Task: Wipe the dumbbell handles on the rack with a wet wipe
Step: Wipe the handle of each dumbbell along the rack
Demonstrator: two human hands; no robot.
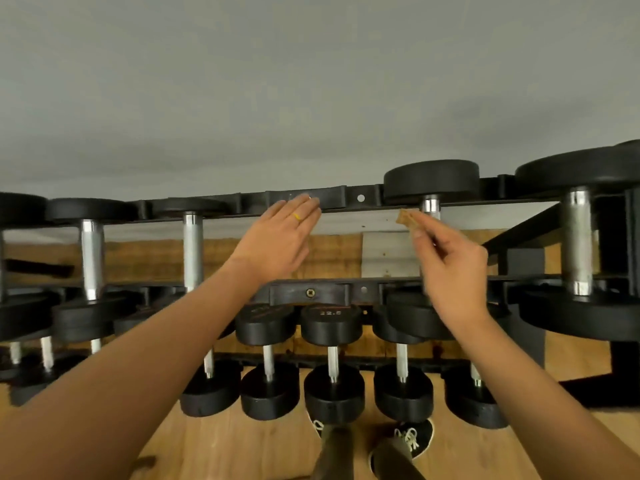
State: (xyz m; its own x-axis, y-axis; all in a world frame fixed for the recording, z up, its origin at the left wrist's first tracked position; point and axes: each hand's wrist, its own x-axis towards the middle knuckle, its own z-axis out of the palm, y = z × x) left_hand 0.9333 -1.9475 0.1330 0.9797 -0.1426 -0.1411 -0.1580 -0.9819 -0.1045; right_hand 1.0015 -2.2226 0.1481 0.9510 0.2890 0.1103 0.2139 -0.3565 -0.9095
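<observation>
Brownish wet wipe (408,220) is pinched by fingers of the right hand (453,271) beside a dumbbell handle (430,205); the left hand (277,237), fingers straight and released, is at the rack (360,198) rail.

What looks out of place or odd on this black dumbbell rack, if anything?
One cradle on the top tier of the black metal rack is empty, where the left hand reaches. The small crumpled wipe pinched by the right hand looks brown, perhaps dirty.
</observation>
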